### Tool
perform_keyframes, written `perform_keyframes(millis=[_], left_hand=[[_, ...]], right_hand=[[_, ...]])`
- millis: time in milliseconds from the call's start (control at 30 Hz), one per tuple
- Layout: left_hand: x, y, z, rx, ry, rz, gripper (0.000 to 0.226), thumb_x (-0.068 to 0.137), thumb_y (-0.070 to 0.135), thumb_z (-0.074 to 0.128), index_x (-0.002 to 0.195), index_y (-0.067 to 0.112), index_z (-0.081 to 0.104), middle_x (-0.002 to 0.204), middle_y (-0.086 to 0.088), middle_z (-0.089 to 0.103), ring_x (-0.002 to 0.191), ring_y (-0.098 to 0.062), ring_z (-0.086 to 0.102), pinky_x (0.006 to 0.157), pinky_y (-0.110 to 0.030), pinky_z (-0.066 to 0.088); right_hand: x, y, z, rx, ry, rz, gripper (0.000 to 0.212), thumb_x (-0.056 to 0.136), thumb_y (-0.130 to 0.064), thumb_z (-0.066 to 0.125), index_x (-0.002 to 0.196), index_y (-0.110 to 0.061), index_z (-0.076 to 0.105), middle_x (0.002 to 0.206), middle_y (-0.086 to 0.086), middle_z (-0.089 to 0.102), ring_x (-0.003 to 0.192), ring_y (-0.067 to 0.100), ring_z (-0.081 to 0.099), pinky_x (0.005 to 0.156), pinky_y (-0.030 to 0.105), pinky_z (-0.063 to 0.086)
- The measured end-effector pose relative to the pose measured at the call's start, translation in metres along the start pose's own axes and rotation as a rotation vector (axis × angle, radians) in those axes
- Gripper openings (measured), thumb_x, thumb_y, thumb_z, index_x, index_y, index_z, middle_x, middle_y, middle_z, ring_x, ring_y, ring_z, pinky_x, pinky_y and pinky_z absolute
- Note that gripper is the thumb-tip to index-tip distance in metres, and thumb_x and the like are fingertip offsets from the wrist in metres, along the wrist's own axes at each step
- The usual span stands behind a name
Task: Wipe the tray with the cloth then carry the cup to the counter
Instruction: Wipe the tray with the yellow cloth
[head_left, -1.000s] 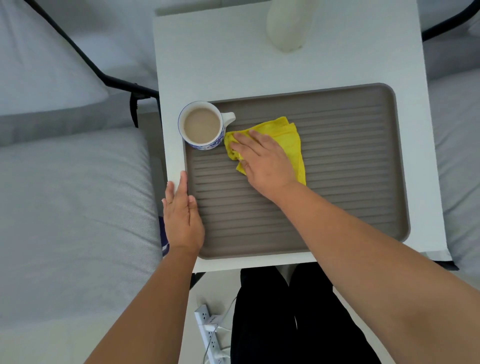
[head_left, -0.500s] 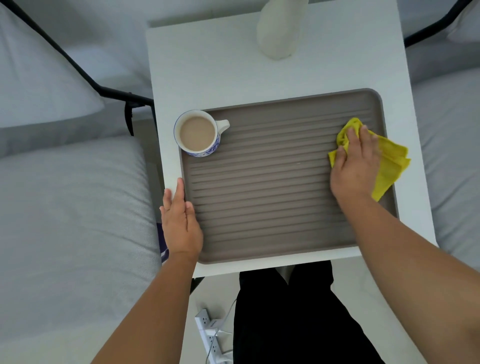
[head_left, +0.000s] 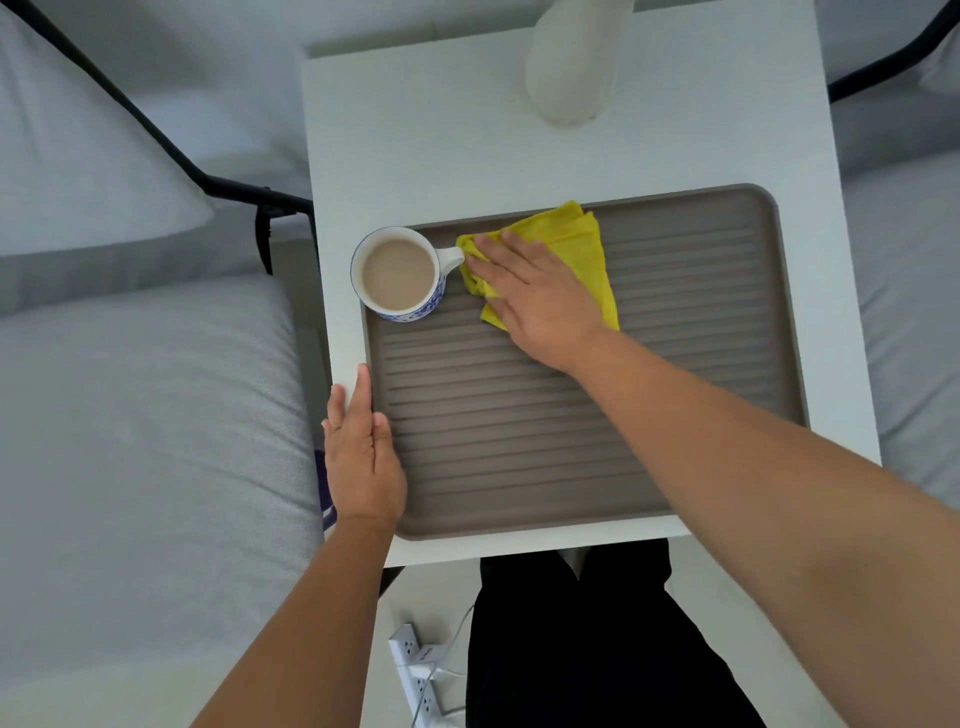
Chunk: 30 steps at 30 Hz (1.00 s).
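A brown ribbed tray (head_left: 675, 415) lies on a small white table (head_left: 415, 130). A white cup with blue pattern (head_left: 399, 274), full of milky drink, stands at the tray's far left corner, handle pointing right. My right hand (head_left: 540, 299) presses flat on a folded yellow cloth (head_left: 576, 244) on the tray's far left part, fingertips just beside the cup's handle. My left hand (head_left: 363, 452) rests flat against the tray's left rim, fingers straight and holding nothing.
A white rounded object (head_left: 571, 62) stands at the table's far edge. Grey bedding (head_left: 130, 441) with a black frame (head_left: 218, 182) flanks the left, more bedding the right. A white power strip (head_left: 415, 670) lies on the floor by my dark-trousered legs.
My right hand has swept the cloth from the tray's right edge back across to the far left, beside the cup. The left hand stays at the rim.
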<state>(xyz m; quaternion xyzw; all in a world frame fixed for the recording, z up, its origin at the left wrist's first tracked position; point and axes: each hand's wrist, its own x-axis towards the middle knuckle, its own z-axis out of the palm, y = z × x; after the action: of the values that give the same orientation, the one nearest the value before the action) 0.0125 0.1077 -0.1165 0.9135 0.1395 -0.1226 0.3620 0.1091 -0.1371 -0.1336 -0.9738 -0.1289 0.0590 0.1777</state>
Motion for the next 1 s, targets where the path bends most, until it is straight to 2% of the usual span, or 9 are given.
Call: perform_keyframes(millis=[67, 133, 300, 400, 467, 567, 667, 833, 1000], left_hand=[[0.000, 0.000, 0.000, 0.002, 0.004, 0.005, 0.047, 0.104, 0.026, 0.031, 0.145, 0.047, 0.026, 0.159, 0.000, 0.022, 0.144, -0.006, 0.012, 0.116, -0.050, 0.022], [-0.001, 0.000, 0.001, 0.009, 0.005, 0.016, 0.047, 0.104, 0.025, 0.031, 0.145, 0.047, 0.024, 0.159, 0.000, 0.022, 0.144, -0.004, 0.011, 0.117, -0.049, 0.021], [0.000, 0.003, 0.001, 0.012, 0.009, -0.006, 0.048, 0.104, 0.025, 0.030, 0.145, 0.049, 0.023, 0.159, -0.001, 0.021, 0.147, -0.014, 0.011, 0.120, -0.044, 0.014], [-0.001, 0.004, 0.002, 0.022, 0.015, 0.017, 0.048, 0.104, 0.022, 0.030, 0.147, 0.043, 0.026, 0.158, -0.003, 0.024, 0.147, -0.012, 0.012, 0.120, -0.043, 0.013], [-0.001, 0.005, 0.003, 0.028, 0.021, 0.042, 0.048, 0.104, 0.017, 0.031, 0.148, 0.036, 0.027, 0.156, -0.006, 0.027, 0.147, -0.011, 0.013, 0.121, -0.039, 0.010], [0.001, 0.004, 0.004, 0.039, 0.028, 0.059, 0.049, 0.103, 0.013, 0.032, 0.149, 0.032, 0.027, 0.155, -0.009, 0.030, 0.147, -0.012, 0.013, 0.120, -0.034, 0.006], [0.001, 0.001, 0.005, 0.044, 0.027, 0.048, 0.048, 0.103, 0.017, 0.031, 0.148, 0.035, 0.027, 0.156, -0.008, 0.028, 0.147, -0.010, 0.012, 0.121, -0.039, 0.009], [0.001, 0.000, 0.005, 0.027, 0.030, 0.068, 0.049, 0.103, 0.015, 0.032, 0.149, 0.031, 0.029, 0.155, -0.006, 0.031, 0.146, -0.011, 0.013, 0.120, -0.044, 0.013], [0.004, -0.003, 0.005, 0.010, 0.024, 0.093, 0.051, 0.098, 0.022, 0.030, 0.149, 0.027, 0.030, 0.151, 0.002, 0.035, 0.146, -0.015, 0.016, 0.118, -0.049, 0.017]], right_hand=[[-0.010, 0.023, -0.008, 0.001, -0.030, -0.026, 0.048, 0.094, -0.031, 0.036, 0.138, -0.018, 0.049, 0.148, 0.005, 0.043, 0.136, 0.031, 0.039, 0.111, 0.047, 0.027], [-0.025, 0.050, -0.017, 0.015, 0.038, 0.050, 0.044, 0.095, -0.030, 0.041, 0.136, -0.019, 0.051, 0.146, 0.004, 0.046, 0.135, 0.032, 0.041, 0.109, 0.048, 0.032], [-0.082, 0.097, -0.035, 0.003, 0.233, 0.450, 0.043, 0.096, -0.031, 0.040, 0.135, -0.018, 0.053, 0.147, 0.010, 0.043, 0.134, 0.036, 0.038, 0.112, 0.044, 0.027], [-0.104, 0.090, -0.033, 0.046, 0.276, 0.747, 0.048, 0.095, -0.035, 0.034, 0.140, -0.020, 0.046, 0.153, 0.014, 0.032, 0.140, 0.039, 0.026, 0.116, 0.044, 0.018], [-0.107, 0.067, -0.024, 0.044, 0.266, 0.801, 0.050, 0.095, -0.034, 0.035, 0.141, -0.018, 0.044, 0.154, 0.017, 0.029, 0.140, 0.042, 0.024, 0.114, 0.048, 0.019], [-0.101, 0.019, -0.010, 0.062, 0.206, 0.803, 0.051, 0.094, -0.034, 0.036, 0.143, -0.020, 0.041, 0.156, 0.014, 0.025, 0.142, 0.040, 0.022, 0.112, 0.053, 0.021], [-0.089, -0.035, 0.005, 0.096, 0.098, 0.743, 0.057, 0.091, -0.038, 0.027, 0.147, -0.026, 0.033, 0.159, 0.005, 0.018, 0.145, 0.035, 0.014, 0.114, 0.053, 0.014], [-0.073, -0.105, 0.030, 0.104, 0.004, 0.527, 0.056, 0.093, -0.038, 0.026, 0.149, -0.027, 0.028, 0.160, -0.002, 0.016, 0.147, 0.029, 0.010, 0.117, 0.048, 0.005], [-0.073, -0.129, 0.049, -0.014, -0.054, 0.223, 0.056, 0.092, -0.036, 0.035, 0.147, -0.027, 0.033, 0.158, -0.005, 0.022, 0.146, 0.028, 0.016, 0.116, 0.048, 0.011]])
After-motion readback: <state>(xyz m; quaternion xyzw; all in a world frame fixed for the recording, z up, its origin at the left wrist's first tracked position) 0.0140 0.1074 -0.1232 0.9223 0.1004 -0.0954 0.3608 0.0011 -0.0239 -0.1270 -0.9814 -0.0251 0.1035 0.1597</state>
